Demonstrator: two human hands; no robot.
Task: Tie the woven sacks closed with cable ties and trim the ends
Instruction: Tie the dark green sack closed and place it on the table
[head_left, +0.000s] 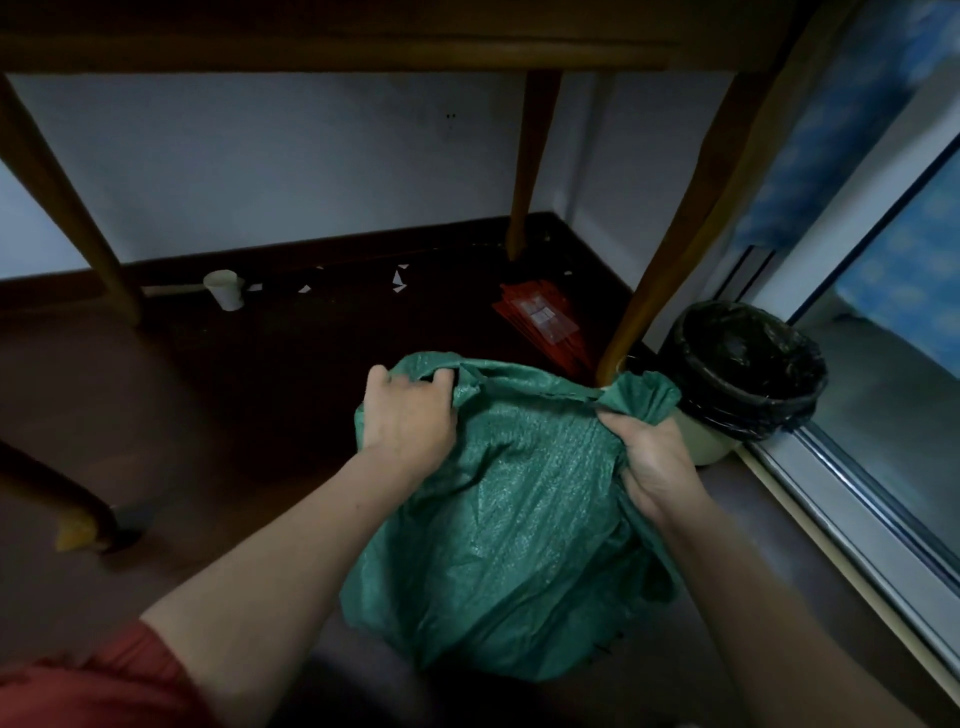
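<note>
Green woven sack (509, 519) on the dark floor (208, 415), seen from the head camera, just in front of the person and beside the near leg of a wooden table (675, 244). The sack's long axis runs from its closed end, nearest the person, away to its mouth, which points toward the table leg and the wall behind. The mouth edge is stretched crosswise between the two hands, roughly at right angles to that axis. Whether the sack stands upright or leans cannot be told from this angle. The body bulges and is creased.

The left hand (410, 415) grasps the left corner of the mouth, its fingers curled over the folded rim. The right hand (652, 462) clenches the right part of the mouth, where the fabric is gathered into a bunch that fans out above the fist.

A waste bin (727, 410) with a black liner stands just right of the sack, against the window track (857, 493). A red packet (540, 317) lies on the floor beyond the sack, under the table. It carries pale labels, which are too blurred to read. A white paper cup (224, 290) lies tilted near the skirting at the far left, with paper scraps (399, 278) scattered well apart from the sack. A red sleeve (104, 675) shows on the left arm.
</note>
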